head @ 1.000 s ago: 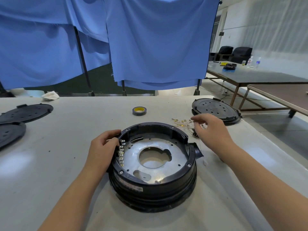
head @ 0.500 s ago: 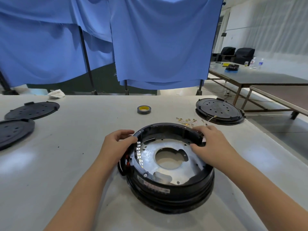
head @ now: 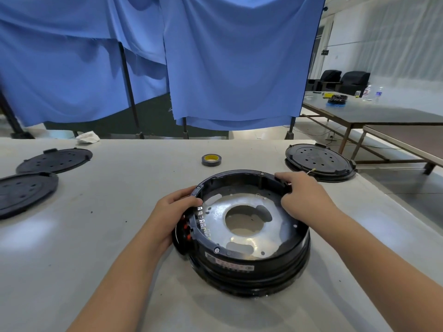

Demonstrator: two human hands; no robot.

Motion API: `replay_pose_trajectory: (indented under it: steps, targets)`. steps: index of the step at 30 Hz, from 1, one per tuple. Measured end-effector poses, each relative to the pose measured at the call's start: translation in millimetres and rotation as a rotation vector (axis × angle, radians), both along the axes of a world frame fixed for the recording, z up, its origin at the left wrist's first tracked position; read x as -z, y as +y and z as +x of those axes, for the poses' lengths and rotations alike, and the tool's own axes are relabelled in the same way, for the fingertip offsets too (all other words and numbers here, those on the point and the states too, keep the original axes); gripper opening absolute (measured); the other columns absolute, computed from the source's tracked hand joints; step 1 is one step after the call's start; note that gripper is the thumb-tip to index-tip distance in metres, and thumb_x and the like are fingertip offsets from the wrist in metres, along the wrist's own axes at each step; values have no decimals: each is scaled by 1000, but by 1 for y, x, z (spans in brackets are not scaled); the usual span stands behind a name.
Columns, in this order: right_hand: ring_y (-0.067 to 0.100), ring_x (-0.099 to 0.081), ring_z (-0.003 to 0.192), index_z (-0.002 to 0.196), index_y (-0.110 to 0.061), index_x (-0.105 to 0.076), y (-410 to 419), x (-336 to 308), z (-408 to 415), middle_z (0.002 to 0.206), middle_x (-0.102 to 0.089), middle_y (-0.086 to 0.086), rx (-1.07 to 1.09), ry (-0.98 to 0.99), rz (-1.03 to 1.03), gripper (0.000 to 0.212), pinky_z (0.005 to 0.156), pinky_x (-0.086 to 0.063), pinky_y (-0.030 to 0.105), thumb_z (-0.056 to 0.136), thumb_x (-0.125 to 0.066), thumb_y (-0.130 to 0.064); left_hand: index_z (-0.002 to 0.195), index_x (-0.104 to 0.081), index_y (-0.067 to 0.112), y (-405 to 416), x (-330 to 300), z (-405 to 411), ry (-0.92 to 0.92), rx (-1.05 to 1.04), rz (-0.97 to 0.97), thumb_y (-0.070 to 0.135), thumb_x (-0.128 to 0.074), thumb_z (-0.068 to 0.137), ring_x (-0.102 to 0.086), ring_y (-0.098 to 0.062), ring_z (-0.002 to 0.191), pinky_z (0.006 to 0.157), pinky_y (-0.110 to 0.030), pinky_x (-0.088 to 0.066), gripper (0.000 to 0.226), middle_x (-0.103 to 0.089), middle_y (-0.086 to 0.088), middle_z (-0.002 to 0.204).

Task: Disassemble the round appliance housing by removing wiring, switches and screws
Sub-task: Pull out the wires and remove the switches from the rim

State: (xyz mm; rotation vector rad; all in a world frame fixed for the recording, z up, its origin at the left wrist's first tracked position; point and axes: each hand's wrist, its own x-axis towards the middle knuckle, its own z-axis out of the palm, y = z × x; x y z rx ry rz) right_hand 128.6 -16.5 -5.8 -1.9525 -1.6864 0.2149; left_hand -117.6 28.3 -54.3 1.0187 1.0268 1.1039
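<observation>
Here both hands' grip brackets the housing (head: 242,236) rim.

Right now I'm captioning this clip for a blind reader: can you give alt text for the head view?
Two bare hands grip opposite sides of a round black appliance housing on a pale table: the left hand on its near-left rim, the right hand on its far-right rim. A tape roll and black round covers lie behind.

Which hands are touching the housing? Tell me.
Touching, both. The head view shows the left hand gripping the round housing's left rim and the right hand gripping its far right rim.
</observation>
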Motion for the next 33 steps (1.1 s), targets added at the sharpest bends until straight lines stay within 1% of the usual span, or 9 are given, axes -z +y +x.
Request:
replay_pose_trajectory:
  steps: [3, 7, 14, 21, 24, 27, 29, 31, 33]
  targets:
    - [26, -61, 95, 114, -27, -66, 14, -8, 4, 107, -69, 0, -16, -30, -47, 52, 75, -49, 29, 72, -52, 0, 104, -72, 11, 0, 1, 5, -39, -29, -14, -1, -63, 80, -69, -23, 69, 57, -28, -56, 29, -74, -14, 91]
    - [29, -61, 101, 117, -22, -66, 32, -15, 11, 114, -68, 7, -70, -56, -84, 56, 84, -53, 37, 72, -47, 7, 107, -69, 12, 0, 7, 18, -22, -67, 4, 1, -64, 81, -71, -17, 72, 59, -27, -54, 29, -75, -8, 93]
    - [26, -60, 106, 125, -25, -62, 54, -1, 23, 121, -65, 3, -78, 2, -119, 61, 87, -49, 30, 75, -45, 6, 103, -66, 21, -3, 15, 29, -17, -119, 14, 6, -67, 80, -73, -13, 76, 57, -23, -55, 27, -74, 0, 95]
    - [26, -57, 111, 119, -29, -64, 55, 13, 26, 120, -65, -2, -99, 6, -84, 51, 94, -48, 42, 78, -55, -1, 106, -60, 26, -8, 17, 31, 87, -109, 79, 11, -71, 77, -65, -16, 102, 77, -29, -54, 33, -66, 3, 109]
    - [22, -52, 115, 115, -20, -68, 52, 7, 17, 123, -59, 2, -160, -73, 22, 45, 99, -40, 31, 79, -49, 1, 105, -58, 28, -7, 18, 33, 88, -102, 82, 11, -68, 79, -63, -18, 105, 83, -35, -55, 32, -64, 3, 111]
    - [14, -58, 100, 103, -22, -70, 43, -2, -8, 105, -62, -6, -266, -45, 56, 26, 86, -44, 26, 86, -51, -14, 110, -58, 23, -6, 19, 37, 78, -102, 65, 9, -67, 80, -64, -19, 103, 86, -39, -55, 34, -64, 1, 111]
    - [10, -59, 77, 88, -23, -69, 38, -5, -30, 83, -64, -11, -355, -8, -27, 18, 67, -46, 25, 88, -52, -27, 110, -58, 19, -4, 19, 38, 23, -86, 29, 7, -66, 81, -69, -15, 89, 73, -32, -56, 33, -66, -2, 106]
    - [10, -52, 59, 76, -17, -66, 38, -4, -49, 67, -61, -6, -420, -28, -96, 25, 55, -40, 26, 89, -51, -32, 108, -59, 17, -3, 18, 37, -35, -44, -17, 6, -65, 82, -72, -11, 73, 61, -28, -54, 29, -68, -6, 102]
    - [13, -45, 53, 66, -14, -60, 40, 0, -62, 59, -54, -2, -438, -51, -134, 31, 52, -37, 27, 90, -51, -32, 109, -60, 17, -1, 18, 34, -17, 6, -19, 8, -66, 81, -72, -11, 74, 61, -27, -54, 30, -70, -7, 101]
